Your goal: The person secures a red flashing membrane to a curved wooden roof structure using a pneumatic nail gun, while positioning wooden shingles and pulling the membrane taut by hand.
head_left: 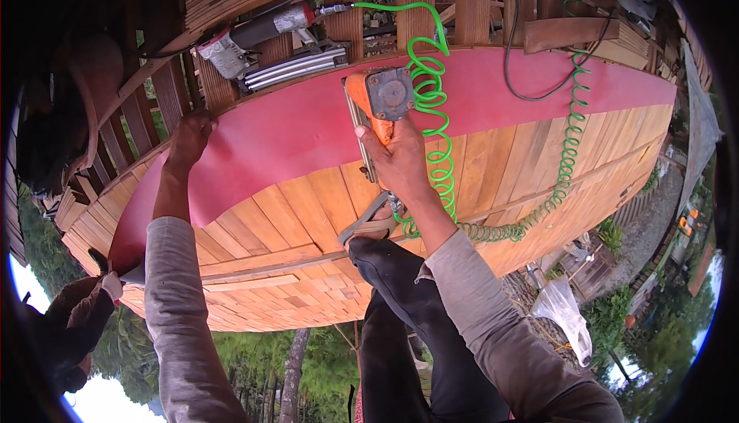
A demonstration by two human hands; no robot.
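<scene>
- Head view: the sheet (285,138) lies under and around both hands, a red band along the upper edge of the boards (308,200) — its long axis runs left to right, bowed with that curved edge.
- The left hand (192,138) is at the sheet's upper edge, toward its left end, and is the nearer of the two to that end.
- Its fingers are bent at the edge; whether they pinch the sheet or only press on it, I cannot tell.
- The right hand (400,157) is to the right of the left, well apart from it, over the middle stretch of the sheet and near its lower edge.
- Its grip is closed around the handle of the orange gun (377,96), thumb showing on the left side.
- The gun's dark cap faces up toward the camera, its long metal magazine (362,130) running along its left side — the nose is hidden, so contact with the sheet cannot be told.
- The green hose (431,101) coils just right of the gun and the right hand.
- Beyond the sheet's upper edge, a second gun (262,30) lies beside some metal strips (296,69).
- At the sheet's far left end is a co-worker's hand (112,287).
</scene>
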